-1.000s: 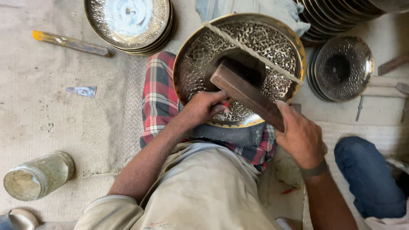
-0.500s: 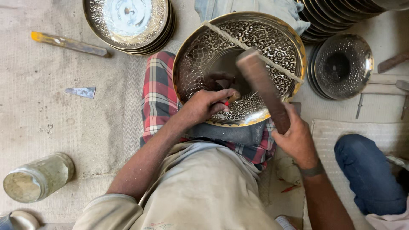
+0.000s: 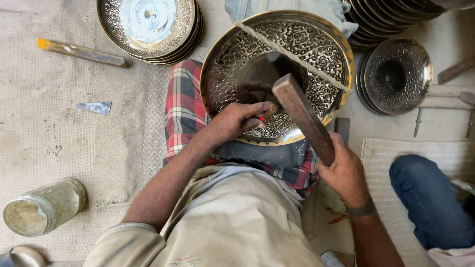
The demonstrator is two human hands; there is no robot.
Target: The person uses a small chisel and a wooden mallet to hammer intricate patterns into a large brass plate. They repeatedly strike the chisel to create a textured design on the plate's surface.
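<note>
A large engraved brass bowl (image 3: 316, 59) rests tilted on my lap, with a cord stretched across its mouth. My left hand (image 3: 237, 121) is closed on a small chisel (image 3: 267, 112) whose tip presses against the bowl's inner wall. My right hand (image 3: 344, 173) grips the handle of a wooden mallet (image 3: 299, 113). The mallet's head hangs just above the chisel's top end. A red checked cloth (image 3: 183, 106) covers my leg under the bowl.
Stacked engraved plates (image 3: 148, 24) lie at the top left, and more stacks (image 3: 396, 74) sit at the top right. A yellow-tipped tool (image 3: 79, 51) and a metal scrap (image 3: 94, 107) lie on the mat. A jar (image 3: 42, 207) lies at lower left. Another person's blue-clad knee (image 3: 425, 198) is at right.
The mallet rose away from the chisel and has swung back down towards it. My left hand and the bowl stayed where they were.
</note>
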